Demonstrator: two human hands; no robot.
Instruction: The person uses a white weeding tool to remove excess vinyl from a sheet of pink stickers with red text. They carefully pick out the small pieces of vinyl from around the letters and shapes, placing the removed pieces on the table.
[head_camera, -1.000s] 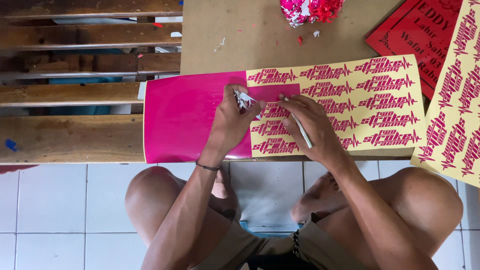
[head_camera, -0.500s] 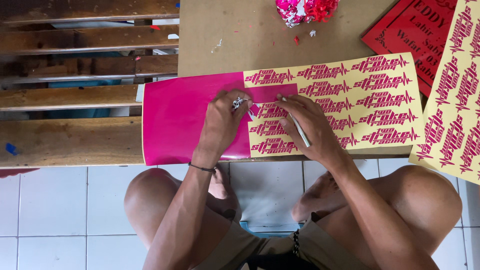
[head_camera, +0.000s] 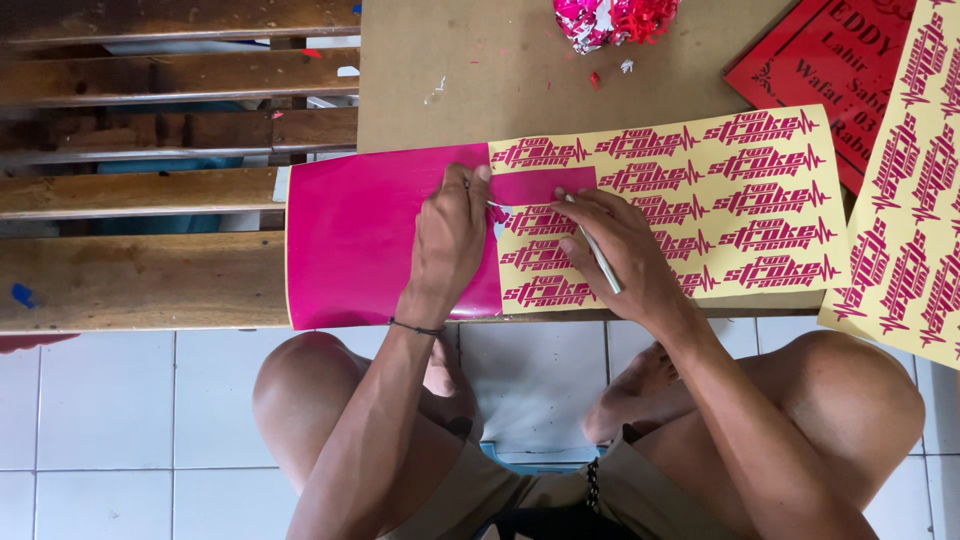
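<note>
The left hand (head_camera: 450, 235) covers the seam where the pink vinyl (head_camera: 360, 235) meets the peeled yellow backing (head_camera: 790, 205), and whatever its fingertips pinch is too small to make out. The right hand (head_camera: 620, 250) hides most of the thin metal tool (head_camera: 600, 262). The frame's edge cuts off the red plaque (head_camera: 830, 70), the second sticker sheet (head_camera: 915, 230) and the wad of pink scraps (head_camera: 610, 18).

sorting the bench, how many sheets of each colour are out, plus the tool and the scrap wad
pink and yellow sticker sheet being weeded: 1
yellow sticker sheet at right: 1
red sign sheet: 1
metal weeding tool: 1
scrap wad: 1
total: 5
</note>
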